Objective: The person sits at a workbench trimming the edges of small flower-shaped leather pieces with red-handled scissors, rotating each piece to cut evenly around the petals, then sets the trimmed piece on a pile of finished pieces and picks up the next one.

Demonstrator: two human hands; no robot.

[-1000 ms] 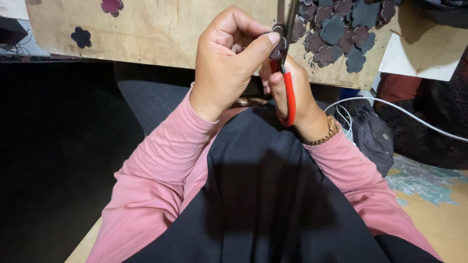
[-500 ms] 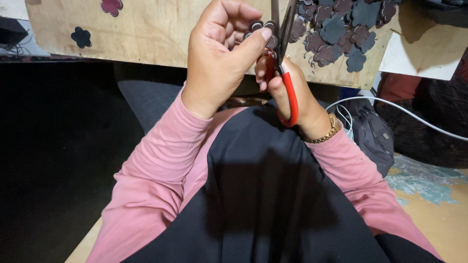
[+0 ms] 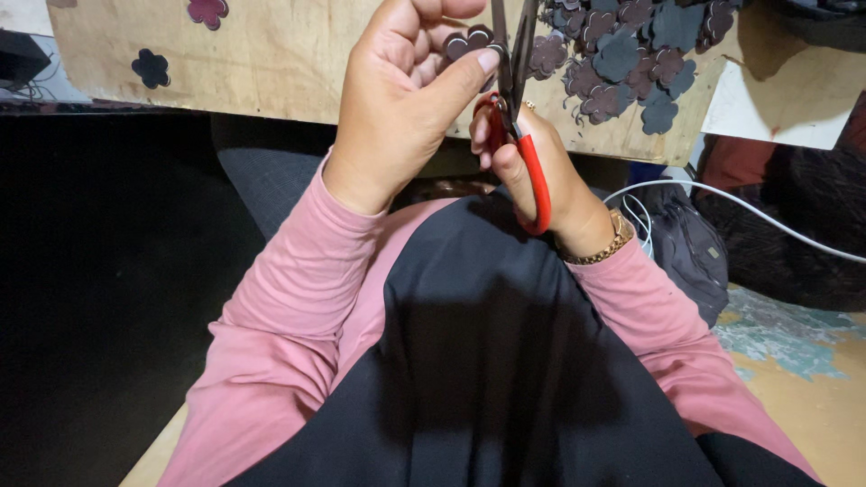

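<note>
Up close: left hand [image 3: 401,99] has its grip clenched on a small dark flower-shaped cutout [image 3: 471,41], pinched btw thumb and fingers, w/ the thumb tip pressed on its lower edge. Right hand [image 3: 541,171] sits just right of and slightly below that grip, closed on red-handled scissors [image 3: 519,117]; fingers go thru the red loops, dark blades point up past the cutout, touching or almost touching its right edge. Can't tell how far apart the blades are. Gold bracelet [image 3: 606,249] on the right wrist. Both arms in pink sleeves [image 3: 298,298], black cloth [image 3: 505,379] over the lap below the hands. Behind the grips, a wooden tabletop [image 3: 271,63]. Up-right of the scissors, a pile of dark flower cutouts [image 3: 631,54] lies on it. Well left of the left grip, two single flowers, one dark [image 3: 151,68], one purple-pink [image 3: 207,11]. Lower right of the right hand, a white cable [image 3: 749,207] runs across a dark bag [image 3: 690,252].
</note>
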